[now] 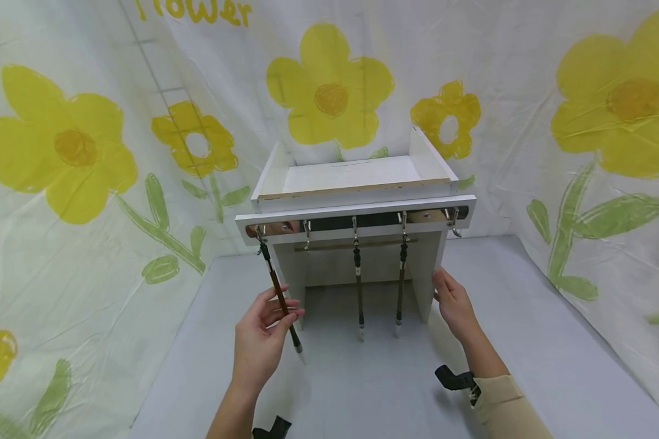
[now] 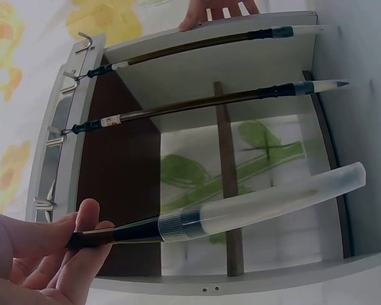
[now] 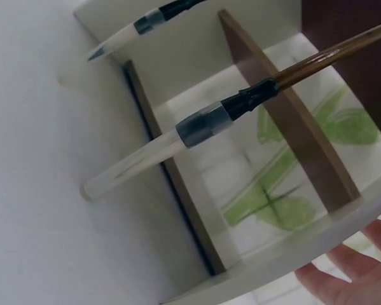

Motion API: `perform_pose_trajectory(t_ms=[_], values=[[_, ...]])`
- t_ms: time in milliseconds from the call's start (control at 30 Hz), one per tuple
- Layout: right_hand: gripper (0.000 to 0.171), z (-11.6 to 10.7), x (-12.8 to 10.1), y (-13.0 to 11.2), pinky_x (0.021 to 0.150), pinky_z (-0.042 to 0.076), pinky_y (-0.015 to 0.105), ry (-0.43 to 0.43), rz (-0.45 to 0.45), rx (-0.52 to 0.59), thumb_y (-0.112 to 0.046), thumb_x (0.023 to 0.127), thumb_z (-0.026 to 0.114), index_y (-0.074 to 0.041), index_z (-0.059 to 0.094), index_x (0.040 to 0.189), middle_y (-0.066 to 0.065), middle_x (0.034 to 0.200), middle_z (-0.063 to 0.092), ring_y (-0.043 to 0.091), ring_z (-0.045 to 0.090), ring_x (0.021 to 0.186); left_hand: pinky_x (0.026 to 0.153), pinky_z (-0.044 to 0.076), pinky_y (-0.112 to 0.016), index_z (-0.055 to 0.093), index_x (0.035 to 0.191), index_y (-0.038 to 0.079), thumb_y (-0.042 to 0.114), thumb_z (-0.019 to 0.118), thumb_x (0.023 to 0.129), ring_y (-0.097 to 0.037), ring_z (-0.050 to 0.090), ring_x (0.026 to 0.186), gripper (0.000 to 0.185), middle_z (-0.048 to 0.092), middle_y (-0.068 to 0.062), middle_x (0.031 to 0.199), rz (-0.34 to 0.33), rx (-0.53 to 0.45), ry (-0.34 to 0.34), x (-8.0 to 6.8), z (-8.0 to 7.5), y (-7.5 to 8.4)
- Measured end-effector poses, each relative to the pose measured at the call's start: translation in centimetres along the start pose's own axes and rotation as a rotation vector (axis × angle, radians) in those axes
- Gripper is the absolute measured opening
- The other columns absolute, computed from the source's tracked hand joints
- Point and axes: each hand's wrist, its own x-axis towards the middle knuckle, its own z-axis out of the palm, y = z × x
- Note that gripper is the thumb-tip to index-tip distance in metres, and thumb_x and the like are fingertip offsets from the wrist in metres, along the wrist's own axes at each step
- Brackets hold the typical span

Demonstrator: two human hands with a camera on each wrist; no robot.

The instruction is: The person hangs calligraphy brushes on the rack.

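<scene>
A white wooden stand [image 1: 357, 210] carries a row of metal hooks [image 1: 306, 230] along its front rail. Three calligraphy brushes hang from it. My left hand [image 1: 266, 332] pinches the shaft of the leftmost brush [image 1: 279, 296], which tilts out to the right; its clear-capped tip [image 2: 273, 203] shows in the left wrist view. The middle brush [image 1: 358, 286] and the right brush [image 1: 401, 283] hang straight down. My right hand [image 1: 454, 303] lies with straight fingers against the stand's right side panel [image 1: 435, 268].
The stand sits on a grey tabletop [image 1: 527, 341]. A cloth printed with yellow flowers [image 1: 329, 91] closes in the back and both sides. A wooden crossbar [image 3: 285, 121] spans the inside of the stand.
</scene>
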Motion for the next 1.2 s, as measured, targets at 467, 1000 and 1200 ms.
perform_pose_trajectory(t_ms=[467,1000,1200], values=[[0.064,0.0,0.0,-0.2,0.113,0.038,0.059,-0.001,-0.003,-0.009,-0.051,0.108,0.033,-0.016,0.026,0.161,0.012,0.166,0.025,0.039,0.028,0.15,0.084,0.061,-0.028,0.062,0.131,0.021,-0.008,0.071,0.089,-0.017,0.075,0.094,0.052,0.075,-0.003,0.108,0.0,-0.007,-0.033,-0.3,0.7,-0.1],[0.067,0.0,0.0,-0.1,0.113,0.037,0.059,-0.004,0.011,-0.007,-0.053,0.108,0.032,-0.015,0.025,0.161,0.013,0.166,0.024,0.039,0.027,0.151,0.084,0.061,-0.029,0.063,0.13,0.023,-0.008,0.07,0.09,-0.015,0.075,0.094,0.051,0.074,-0.003,0.109,-0.012,-0.007,-0.083,-0.5,1.6,-0.1],[0.068,0.0,0.0,0.0,0.113,0.037,0.06,-0.003,0.022,-0.001,-0.055,0.107,0.033,-0.016,0.025,0.162,0.012,0.166,0.024,0.038,0.027,0.151,0.085,0.061,-0.029,0.063,0.129,0.023,-0.007,0.07,0.09,-0.014,0.075,0.094,0.049,0.074,-0.003,0.11,-0.028,-0.004,-0.103,-0.6,1.7,-0.2]])
